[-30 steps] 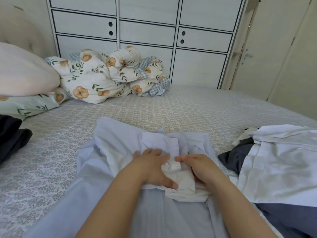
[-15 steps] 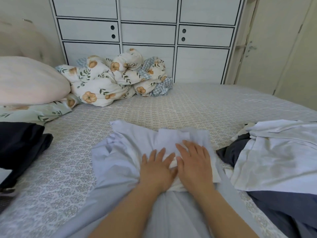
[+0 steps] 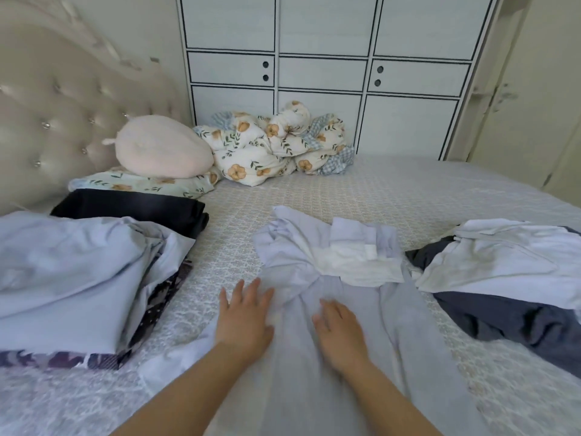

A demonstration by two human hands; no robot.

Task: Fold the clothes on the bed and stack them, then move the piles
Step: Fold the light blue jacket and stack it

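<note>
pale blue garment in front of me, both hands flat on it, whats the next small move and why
Probably sweep both hands outward to smooth the pale blue garment. The left hand lies open on its left edge and the right hand open near its middle, gripping nothing. The cloth is bunched just ahead of them, below the white piece, so a fold now would likely trap creases.

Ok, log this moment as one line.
step: smoothing | left hand: flat on pale blue garment | right hand: flat on it | white folded piece: on top | bed
</note>
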